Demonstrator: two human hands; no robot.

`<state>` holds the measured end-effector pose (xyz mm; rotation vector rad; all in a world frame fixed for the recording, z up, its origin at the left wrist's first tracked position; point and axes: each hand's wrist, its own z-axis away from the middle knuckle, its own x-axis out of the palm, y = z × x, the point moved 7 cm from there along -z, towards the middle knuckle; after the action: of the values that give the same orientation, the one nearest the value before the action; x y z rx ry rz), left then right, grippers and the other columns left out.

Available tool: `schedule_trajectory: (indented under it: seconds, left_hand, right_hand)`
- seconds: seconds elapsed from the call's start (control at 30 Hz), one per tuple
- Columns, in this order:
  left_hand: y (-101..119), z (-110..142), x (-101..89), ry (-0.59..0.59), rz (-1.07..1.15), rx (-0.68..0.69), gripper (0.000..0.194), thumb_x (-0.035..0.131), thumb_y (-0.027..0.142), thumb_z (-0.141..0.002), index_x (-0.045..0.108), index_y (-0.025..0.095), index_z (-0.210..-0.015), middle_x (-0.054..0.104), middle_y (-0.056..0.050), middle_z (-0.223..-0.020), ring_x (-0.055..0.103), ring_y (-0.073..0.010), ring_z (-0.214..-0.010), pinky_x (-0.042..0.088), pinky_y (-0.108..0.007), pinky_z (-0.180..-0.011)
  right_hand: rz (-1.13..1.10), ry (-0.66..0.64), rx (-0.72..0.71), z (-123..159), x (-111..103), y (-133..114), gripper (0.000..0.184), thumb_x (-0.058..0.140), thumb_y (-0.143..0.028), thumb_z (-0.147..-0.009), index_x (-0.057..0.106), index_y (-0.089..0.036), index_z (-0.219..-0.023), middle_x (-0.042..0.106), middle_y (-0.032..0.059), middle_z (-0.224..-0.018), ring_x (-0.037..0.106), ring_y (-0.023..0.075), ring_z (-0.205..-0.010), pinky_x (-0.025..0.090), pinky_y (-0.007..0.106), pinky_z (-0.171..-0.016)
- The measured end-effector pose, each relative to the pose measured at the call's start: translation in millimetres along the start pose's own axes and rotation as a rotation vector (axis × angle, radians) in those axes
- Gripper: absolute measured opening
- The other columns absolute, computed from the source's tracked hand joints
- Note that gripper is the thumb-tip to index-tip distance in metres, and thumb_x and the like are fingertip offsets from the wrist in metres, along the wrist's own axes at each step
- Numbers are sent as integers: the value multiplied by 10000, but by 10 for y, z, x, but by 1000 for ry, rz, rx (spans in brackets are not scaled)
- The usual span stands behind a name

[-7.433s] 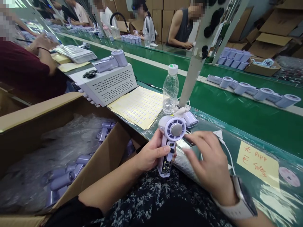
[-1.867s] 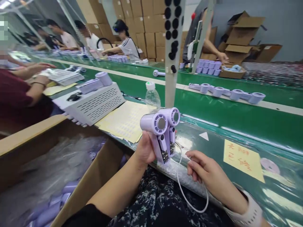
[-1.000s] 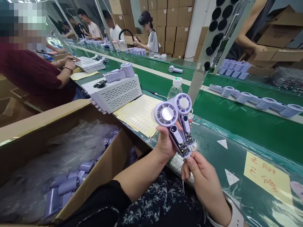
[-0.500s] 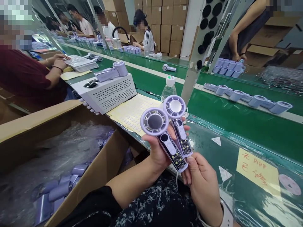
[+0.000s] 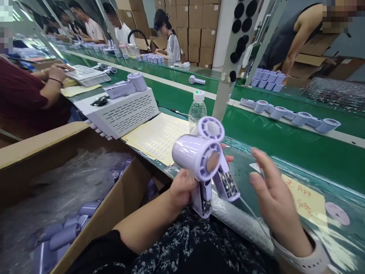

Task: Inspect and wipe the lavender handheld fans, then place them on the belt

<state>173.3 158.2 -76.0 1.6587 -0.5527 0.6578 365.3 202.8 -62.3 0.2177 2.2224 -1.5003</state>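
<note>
My left hand (image 5: 182, 186) is closed round the handles of two lilac handheld fans. The nearer fan (image 5: 196, 156) is turned so its round head faces right. The second fan (image 5: 212, 131) stands behind it, and its open handle shows a circuit board (image 5: 228, 184). A thin white cable (image 5: 251, 215) hangs from the fans' lower end. My right hand (image 5: 273, 201) hovers just right of the fans with its fingers spread, holding nothing. A white watch is on that wrist.
A cardboard box (image 5: 125, 194) of lilac parts in plastic wrap sits at my left. A sheet of small stickers (image 5: 159, 137), a white vented box (image 5: 122, 108) and a water bottle (image 5: 196, 110) lie ahead. Fans (image 5: 291, 116) line the green conveyor. Other people work along it.
My right hand has let go of the fan handles' lower end and moved right, fingers spread. My left hand has twisted the fans so the nearer head now faces sideways.
</note>
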Motion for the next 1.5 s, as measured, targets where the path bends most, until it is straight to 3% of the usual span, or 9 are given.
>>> schedule_trajectory:
  seconds: [0.1,0.17,0.5,0.6,0.73,0.87,1.23,1.33,1.5]
  left_hand:
    - [-123,99,30,-92,-70,-22,564,878,583,-596,746,204,-991,772,-124,-1008,673,-418,-1148,526,-543,-1018]
    - [-175,107,6,-89,-27,-5,529,878,561,-619,744,218,-999,777,-84,-927,728,-352,-995,560,-499,-969]
    - [-288,17,227,-156,244,-157,628,713,813,-654,580,207,-749,719,-146,-1087,664,-404,-1127,553,-545,-959]
    - [-310,41,222,-172,250,-117,608,691,804,-691,621,207,-782,729,-124,-987,688,-378,-1070,559,-526,-951]
    - [-298,75,88,-6,194,73,542,707,751,-725,679,222,-842,703,-59,-822,703,-306,-993,551,-459,-988]
    - [-281,133,-22,121,72,157,566,765,762,-632,699,234,-824,676,-59,-749,665,-358,-1081,504,-513,-1055]
    - [-174,251,-97,28,-77,201,543,788,710,-667,774,268,-983,776,-55,-913,722,-336,-1014,571,-454,-983]
    - [-13,223,-203,60,-77,214,630,795,742,-628,774,247,-1017,776,-92,-990,697,-378,-1107,566,-479,-990]
    - [354,332,-662,196,-83,289,560,779,697,-695,766,255,-1039,729,-39,-809,726,-303,-982,593,-385,-918]
  right_hand:
    - [-451,-344,82,152,380,-73,597,519,-574,-1047,362,-319,-1563,563,118,-1476,591,305,-1297,517,520,-1052]
    - [-517,-386,107,219,451,-111,573,556,-540,-1045,395,-304,-1542,608,118,-1427,626,286,-1254,550,478,-1022]
    - [-152,97,-60,251,105,-360,143,676,-207,-945,627,-276,-1059,675,34,-1046,668,225,-918,559,378,-796]
    - [-201,128,-120,250,129,-468,157,660,-143,-923,607,-258,-1015,646,50,-1071,651,221,-890,560,383,-771]
    - [-211,127,-132,223,182,-539,170,669,-119,-906,583,-252,-970,648,62,-1094,636,227,-911,547,368,-738]
    - [-201,131,-135,208,220,-543,177,669,-117,-910,579,-258,-970,647,59,-1137,623,206,-848,538,373,-744]
    - [-166,164,-130,190,284,-425,170,678,-175,-945,581,-254,-1060,652,69,-1161,642,201,-838,543,361,-753]
    - [179,-27,-98,-86,457,-158,152,590,-199,-989,580,-211,-1139,683,87,-1055,666,233,-863,541,363,-737]
    - [579,-353,-124,-480,839,164,194,556,-54,-940,670,-190,-862,699,94,-915,670,276,-886,483,381,-804]
